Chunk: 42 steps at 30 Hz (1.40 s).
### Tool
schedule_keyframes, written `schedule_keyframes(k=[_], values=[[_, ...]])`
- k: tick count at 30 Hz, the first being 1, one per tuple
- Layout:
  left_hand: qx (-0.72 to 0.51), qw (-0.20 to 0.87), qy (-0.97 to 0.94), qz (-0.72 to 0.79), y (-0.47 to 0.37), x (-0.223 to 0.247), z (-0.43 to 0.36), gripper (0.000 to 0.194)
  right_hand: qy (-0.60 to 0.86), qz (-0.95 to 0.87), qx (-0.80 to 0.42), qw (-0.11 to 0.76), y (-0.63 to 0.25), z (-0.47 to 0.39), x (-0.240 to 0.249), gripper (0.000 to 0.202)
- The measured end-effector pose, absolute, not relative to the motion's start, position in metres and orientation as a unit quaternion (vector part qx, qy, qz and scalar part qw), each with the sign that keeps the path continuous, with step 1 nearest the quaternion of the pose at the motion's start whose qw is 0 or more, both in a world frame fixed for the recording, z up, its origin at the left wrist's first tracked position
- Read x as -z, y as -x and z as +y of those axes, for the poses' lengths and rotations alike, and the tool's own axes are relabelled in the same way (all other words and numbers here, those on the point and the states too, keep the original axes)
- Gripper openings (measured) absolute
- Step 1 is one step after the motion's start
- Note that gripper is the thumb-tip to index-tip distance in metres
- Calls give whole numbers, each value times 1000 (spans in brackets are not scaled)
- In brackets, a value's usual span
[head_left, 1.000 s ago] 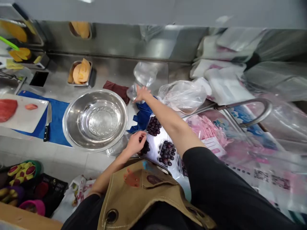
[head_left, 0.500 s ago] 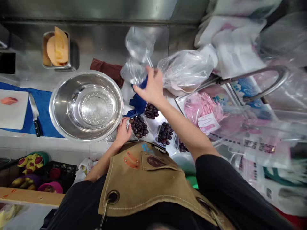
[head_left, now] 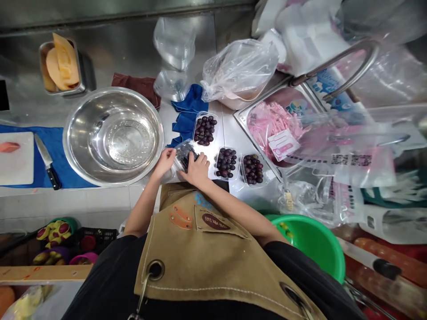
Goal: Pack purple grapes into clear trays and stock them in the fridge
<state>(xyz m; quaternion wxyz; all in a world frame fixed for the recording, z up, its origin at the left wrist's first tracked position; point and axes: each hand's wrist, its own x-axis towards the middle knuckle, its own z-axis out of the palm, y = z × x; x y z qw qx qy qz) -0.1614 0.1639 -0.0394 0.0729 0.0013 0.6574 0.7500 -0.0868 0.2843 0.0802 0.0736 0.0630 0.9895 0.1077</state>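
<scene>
Just right of the steel bowl, a clear plastic box [head_left: 184,152] of dark grapes has a clear lid over it and is partly covered by my hands. My left hand [head_left: 164,163] grips the left edge of this box with bent fingers. From the other side my right hand [head_left: 197,170] grasps the lid and box, its thumb near the front edge. Three more boxes of grapes lie around it: one behind [head_left: 205,129], one to the right [head_left: 226,162] and another farther right [head_left: 252,169].
A large steel bowl [head_left: 113,135] stands at left, near a knife [head_left: 48,162] and a white cutting board [head_left: 16,166]. Clear lids [head_left: 175,42], a blue cloth [head_left: 187,120] and a bagged container [head_left: 238,71] sit behind. At right are a sink [head_left: 263,144] and green basin [head_left: 313,240].
My right hand has come down from the clear plastic lids at the back to the nearest grape box, which now has a lid over it. My left hand stays at that box. The view has shifted.
</scene>
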Motion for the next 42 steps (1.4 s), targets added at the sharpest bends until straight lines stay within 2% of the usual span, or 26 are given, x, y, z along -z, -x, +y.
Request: schedule_keyframes(k=[3, 16, 20, 23, 26, 32, 35, 39, 42], values=[[-739, 73, 19, 670, 167, 39, 166, 13, -61, 993, -84, 48, 88, 289, -68, 97], [-637, 102, -34, 763, 172, 32, 167, 19, -30, 998, -52, -18, 66, 325, -30, 99], [-582, 32, -47, 811, 163, 24, 161, 4, 22, 999, -46, -1, 77, 329, -35, 102], [-510, -46, -86, 854, 161, 13, 168, 25, 65, 997, -49, 9, 77, 333, -42, 106], [-478, -78, -101, 869, 170, 0, 184, 26, 55, 997, -48, 10, 72, 338, -46, 108], [-501, 6, -105, 859, 199, -11, 198, 26, 30, 999, -31, 15, 65, 334, -50, 97], [-536, -2, -124, 835, 201, -11, 192, 24, 32, 999, -15, -20, 58, 328, -61, 94], [-573, -39, -153, 804, 200, -17, 184, 24, 40, 991, 85, -93, 47, 336, -75, 100], [-583, -38, -149, 798, 200, -17, 184, 25, -62, 957, 255, -124, 41, 358, -73, 87]])
